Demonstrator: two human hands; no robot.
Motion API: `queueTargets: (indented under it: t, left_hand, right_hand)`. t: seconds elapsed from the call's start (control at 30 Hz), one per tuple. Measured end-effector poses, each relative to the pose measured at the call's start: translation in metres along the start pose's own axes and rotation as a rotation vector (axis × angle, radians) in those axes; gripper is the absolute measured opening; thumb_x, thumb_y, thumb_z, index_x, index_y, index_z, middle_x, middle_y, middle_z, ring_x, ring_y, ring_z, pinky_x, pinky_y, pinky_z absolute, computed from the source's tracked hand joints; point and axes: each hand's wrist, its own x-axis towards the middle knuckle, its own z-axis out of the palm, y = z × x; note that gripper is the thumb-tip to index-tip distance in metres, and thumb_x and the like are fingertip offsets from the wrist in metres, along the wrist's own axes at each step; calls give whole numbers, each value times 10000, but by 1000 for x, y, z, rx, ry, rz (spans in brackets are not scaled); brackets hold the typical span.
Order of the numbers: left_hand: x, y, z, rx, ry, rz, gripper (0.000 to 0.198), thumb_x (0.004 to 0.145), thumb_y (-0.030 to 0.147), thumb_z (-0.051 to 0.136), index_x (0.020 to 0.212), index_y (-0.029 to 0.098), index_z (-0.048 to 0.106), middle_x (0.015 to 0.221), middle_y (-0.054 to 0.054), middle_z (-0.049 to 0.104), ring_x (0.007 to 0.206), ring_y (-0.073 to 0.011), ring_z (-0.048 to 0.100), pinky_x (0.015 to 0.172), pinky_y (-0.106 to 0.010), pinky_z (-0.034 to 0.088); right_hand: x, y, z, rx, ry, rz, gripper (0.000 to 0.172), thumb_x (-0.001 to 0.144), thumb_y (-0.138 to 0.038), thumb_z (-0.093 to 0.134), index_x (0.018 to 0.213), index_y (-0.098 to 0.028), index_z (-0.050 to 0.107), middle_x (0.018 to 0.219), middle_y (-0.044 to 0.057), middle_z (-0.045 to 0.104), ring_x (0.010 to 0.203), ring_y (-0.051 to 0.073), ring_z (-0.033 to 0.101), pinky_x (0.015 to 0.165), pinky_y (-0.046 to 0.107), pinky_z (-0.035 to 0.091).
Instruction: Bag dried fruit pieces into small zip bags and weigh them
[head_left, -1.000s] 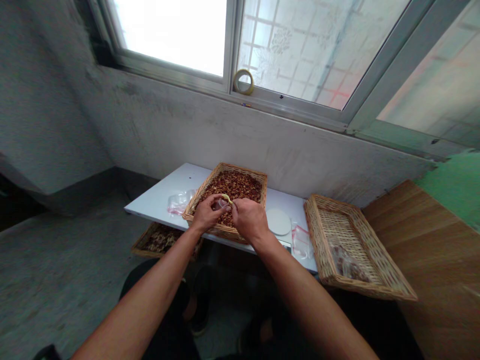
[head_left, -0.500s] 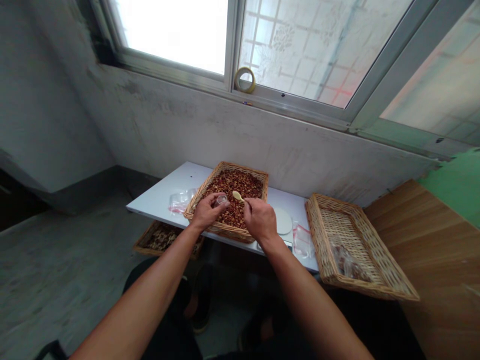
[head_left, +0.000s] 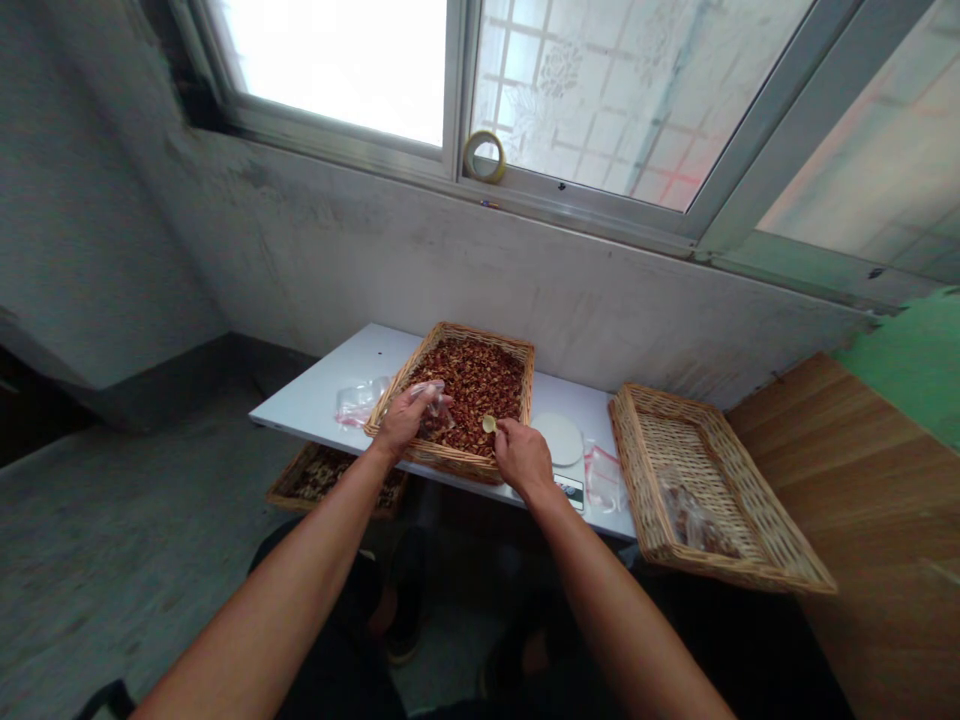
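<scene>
My left hand (head_left: 401, 420) is closed on a clear plastic bag (head_left: 436, 412) over the left part of a wicker basket (head_left: 435, 462). Some reddish-brown pieces show through the bag's lower part. In my right hand (head_left: 523, 455) is a pale spoon (head_left: 490, 424), its bowl just above the dried reddish-brown pieces (head_left: 480, 375) that fill the basket. The fingers wrap round the spoon's handle near the basket's right front corner. A white kitchen scale (head_left: 561, 440) stands right of the basket, partly hidden by my right hand.
Flat clear bags (head_left: 360, 402) lie left on the white table (head_left: 311, 385), and more bags (head_left: 604, 480) lie right of the scale. A second wicker basket (head_left: 720, 450) at the right holds a filled bag (head_left: 694, 515). Another basket (head_left: 289, 490) sits below the table. Tape (head_left: 484, 172) rests on the sill.
My right hand and the spoon have moved down and slightly right, away from the bag. The left hand has shifted a little left, and the bag now hangs tilted in view.
</scene>
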Motion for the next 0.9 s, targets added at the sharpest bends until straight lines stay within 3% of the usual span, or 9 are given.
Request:
queueTargets:
  t: [0.13,0.23,0.3,0.47,0.53,0.63,0.8,0.9]
  left_hand:
    - [0,2,0,44,35,31,641,839,646,649,1253,157,653,1044,-127,781,780,-213,724,757,-361,574]
    - [-2,3,1,51,39,23,630,849,636,637,1247,148,661,1032,-131,783,783,-218,725,761,-363,575]
    - [-3,5,1,41,8,-11,650,839,636,645,1258,140,659,1040,-140,782,773,-229,727,743,-374,582]
    - [-4,8,0,17,-166,-67,649,812,612,687,1277,160,673,1128,-144,763,1022,-294,715,853,-411,583]
    - [-3,9,-1,59,-212,-35,589,809,606,693,1211,177,716,1143,-130,758,1098,-300,689,922,-423,563]
    - [-2,10,-2,180,-230,41,501,773,600,729,1054,186,762,1068,-110,769,1039,-286,698,928,-419,555]
    - [-4,10,-1,220,-214,89,457,737,550,781,994,185,681,885,-55,753,822,-224,712,775,-372,579]
    - [-5,7,0,172,-245,58,483,734,515,803,1038,180,634,950,-74,762,877,-233,729,771,-364,582]
  right_hand:
    - [4,5,3,36,-21,29,309,1006,-339,466,1161,-281,726,1056,63,768,974,204,696,846,270,457]
    - [2,7,3,-2,-50,7,324,1014,-394,463,1058,-281,762,1007,67,760,939,207,685,835,282,459]
    - [2,5,1,-34,-6,-19,330,1013,-419,474,1037,-279,771,1009,80,741,956,216,666,846,294,460]
    - [19,-11,-6,115,148,-201,335,988,-369,563,1282,-265,683,1167,80,705,1105,207,607,1008,305,426]
    - [32,-20,-8,204,122,-288,391,973,-339,596,1353,-257,635,1249,69,691,1142,191,600,1045,292,412]
    - [48,-34,-10,269,39,-374,432,947,-316,636,1376,-265,619,1284,51,687,1160,172,608,1042,267,418]
    - [58,-46,-11,193,-74,-344,191,933,-310,637,1049,-268,783,1053,30,760,1004,169,667,910,238,462]
    - [54,-43,-14,167,-33,-295,165,931,-306,624,945,-250,779,995,34,760,948,165,670,865,237,461]
